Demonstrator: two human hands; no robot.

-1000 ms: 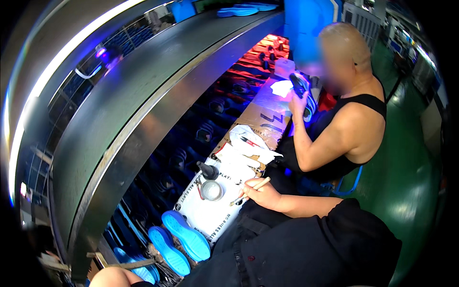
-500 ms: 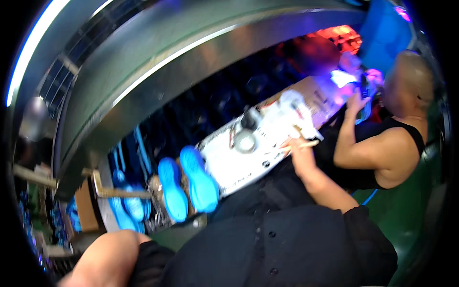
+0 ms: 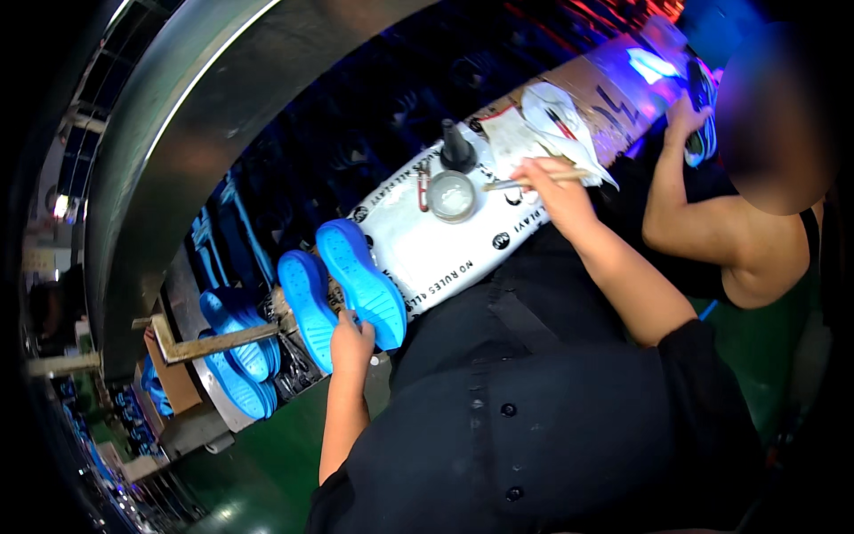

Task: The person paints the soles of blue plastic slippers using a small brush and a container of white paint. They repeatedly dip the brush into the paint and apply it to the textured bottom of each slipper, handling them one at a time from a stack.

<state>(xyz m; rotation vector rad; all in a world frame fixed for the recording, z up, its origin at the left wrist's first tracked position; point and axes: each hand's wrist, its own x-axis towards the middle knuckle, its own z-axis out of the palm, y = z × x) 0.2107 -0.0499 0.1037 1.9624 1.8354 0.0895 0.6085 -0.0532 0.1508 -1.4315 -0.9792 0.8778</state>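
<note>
A pair of blue shoe soles (image 3: 360, 280) lies side by side at the near left end of the white-covered surface. My left hand (image 3: 351, 349) is at their lower ends, its bent fingers closed on a sole's edge between the two; the fingertips are partly hidden. In my right hand (image 3: 559, 191) is a thin wooden-handled brush (image 3: 509, 185), its tip pointing left, just short of a small round dish (image 3: 452, 197) with whitish contents. A black bottle (image 3: 457, 149) with a narrow top stands behind the dish, beside a small red-handled tool (image 3: 422, 190).
Stacked blue soles (image 3: 240, 356) lie at the left behind a metal bracket (image 3: 218, 345). A white cloth (image 3: 547, 120) with a red pen-like item lies beyond my right hand. At the right, a co-worker (image 3: 747, 236) holds a dark shoe (image 3: 700, 116). A metal housing (image 3: 187, 133) arches over dark racks.
My left arm has swung in from the lower left, and that hand is now at the soles. My right hand still holds the brush, now pointing toward the dish. The view has shifted.
</note>
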